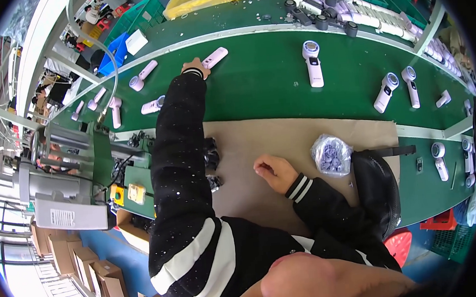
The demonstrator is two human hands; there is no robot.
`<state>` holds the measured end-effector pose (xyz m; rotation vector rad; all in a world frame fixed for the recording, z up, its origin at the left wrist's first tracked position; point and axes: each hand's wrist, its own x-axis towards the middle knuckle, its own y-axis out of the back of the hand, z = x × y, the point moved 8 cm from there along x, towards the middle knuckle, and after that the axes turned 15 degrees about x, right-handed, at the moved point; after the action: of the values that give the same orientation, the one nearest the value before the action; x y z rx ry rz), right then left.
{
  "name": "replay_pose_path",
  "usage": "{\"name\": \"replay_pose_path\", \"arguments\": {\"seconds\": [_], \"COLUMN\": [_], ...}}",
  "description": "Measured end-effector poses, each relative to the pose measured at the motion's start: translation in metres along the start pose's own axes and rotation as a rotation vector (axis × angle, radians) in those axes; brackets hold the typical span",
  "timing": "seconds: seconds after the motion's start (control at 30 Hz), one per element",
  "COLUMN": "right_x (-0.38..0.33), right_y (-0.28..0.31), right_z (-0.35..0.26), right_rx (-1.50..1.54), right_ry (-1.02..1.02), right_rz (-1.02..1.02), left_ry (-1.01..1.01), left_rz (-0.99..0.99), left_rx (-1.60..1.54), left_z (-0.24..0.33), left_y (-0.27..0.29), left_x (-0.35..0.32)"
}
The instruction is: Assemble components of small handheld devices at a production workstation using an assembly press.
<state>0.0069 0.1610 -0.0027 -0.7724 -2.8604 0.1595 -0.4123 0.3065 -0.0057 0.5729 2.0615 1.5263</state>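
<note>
The left hand (195,67) is stretched out far and to the left, over the green table (256,92). It is at the left end of a pale purple gadget (216,57), which lies slanted on the far part of the table. The fingers look bent around that end, but they hide it, so I cannot tell how far open they are, or if they hold it or just touch it

The right hand (275,173) is near, over the brown sheet (237,140). Its fingers are loosely curled, with a gap by the thumb, and I see nothing in it. A clear bag of small purple bits (334,155) sits just to its right

I think the step in hand is getting hold of that gadget. If so, the next move calls for a firm grip on its end, and care not to bump the gadget with a round head (152,105) that lies nearer and to the left, close to the sleeve

The gadget with a dark window (313,63), far and right of the middle, has faint marks on its handle, too small to read. On the left, a grey machine box (70,211) wears a white label, but its marks are too blurry to make out
</note>
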Motion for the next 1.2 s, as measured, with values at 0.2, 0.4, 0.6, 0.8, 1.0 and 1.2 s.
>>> {"name": "replay_pose_path", "arguments": {"seconds": [0.2, 0.4, 0.6, 0.8, 1.0, 1.2], "right_x": [0.005, 0.005, 0.003, -0.001, 0.013, 0.027], "right_y": [0.008, 0.037, -0.003, -0.008, -0.002, -0.004], "right_z": [-0.002, -0.032, -0.019, -0.018, -0.009, -0.003], "right_rx": [-0.016, 0.099, -0.22, -0.49, -0.486, -0.542], "right_ry": [0.048, 0.198, 0.213, 0.389, 0.338, 0.192], "right_rz": [0.084, 0.3, 0.149, 0.203, 0.116, 0.142], "left_ry": [-0.615, -1.148, -1.227, -0.783, -0.585, -0.615], "left_rz": [0.079, 0.347, 0.504, 0.593, 0.634, 0.582], "left_rx": [-0.068, -0.25, -0.278, -0.165, 0.056, -0.001], "left_z": [0.017, 0.048, 0.055, -0.013, -0.03, -0.037], "left_y": [0.014, 0.032, 0.014, 0.016, -0.034, -0.028], "left_x": [-0.094, -0.263, -0.33, -0.319, -0.295, -0.3]}}
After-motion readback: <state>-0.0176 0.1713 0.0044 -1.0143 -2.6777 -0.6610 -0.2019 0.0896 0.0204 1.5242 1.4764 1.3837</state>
